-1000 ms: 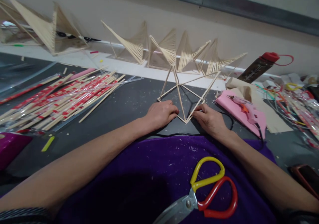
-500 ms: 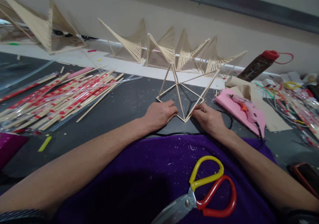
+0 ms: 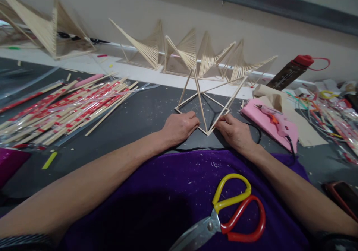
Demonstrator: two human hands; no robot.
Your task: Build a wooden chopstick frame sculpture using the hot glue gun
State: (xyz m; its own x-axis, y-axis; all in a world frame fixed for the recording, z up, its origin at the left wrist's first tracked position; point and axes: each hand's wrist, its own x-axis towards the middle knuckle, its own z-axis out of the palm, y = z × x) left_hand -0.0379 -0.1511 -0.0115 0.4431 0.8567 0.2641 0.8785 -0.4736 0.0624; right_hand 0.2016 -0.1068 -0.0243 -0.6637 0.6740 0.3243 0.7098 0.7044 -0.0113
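Observation:
A frame of thin wooden sticks [image 3: 200,101] stands on the dark table, with a four-sided base and sticks slanting up to raised points. My left hand [image 3: 182,126] is closed on its front left base stick. On the other side, my right hand [image 3: 233,131] pinches the front right base stick. The near corner of the base shows between both hands. Below them, scissors [image 3: 218,221] with one yellow and one red handle lie on a purple cloth [image 3: 151,191]. Some fingertips are hidden behind the sticks and knuckles.
Finished-looking stick models [image 3: 183,53] line the white ledge. Packs of wooden sticks [image 3: 69,109] lie left. A pink glue gun [image 3: 276,120] rests on pink material at right, its black cord running behind my right hand. A red-capped bottle [image 3: 291,72] leans by the wall.
Both hands keep the same hold on the stick frame. The view has shifted very slightly; nothing else has visibly moved.

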